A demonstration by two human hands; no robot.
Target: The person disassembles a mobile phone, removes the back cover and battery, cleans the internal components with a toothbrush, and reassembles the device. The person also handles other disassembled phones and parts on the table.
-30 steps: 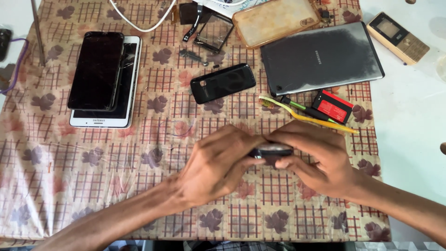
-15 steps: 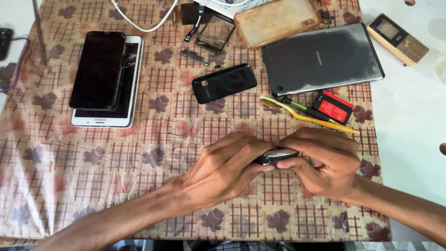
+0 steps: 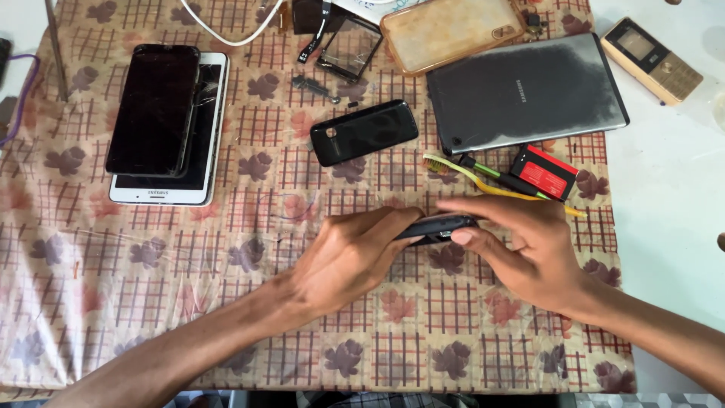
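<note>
Both my hands hold a small dark phone body edge-on, a little above the patterned cloth. My left hand grips its left end with the thumb on top. My right hand pinches its right end between thumb and fingers. A black back cover lies flat on the cloth beyond the hands. Just past my right hand lie a yellow-green toothbrush and a red and black battery.
At the left a black phone rests on a white tablet. A grey tablet, an amber phone case, a cracked screen glass and a white cable lie at the back. A gold keypad phone sits on the white tabletop.
The phone body has tilted from hidden between my fingers to edge-on and more exposed. My hands have shifted slightly right and apart.
</note>
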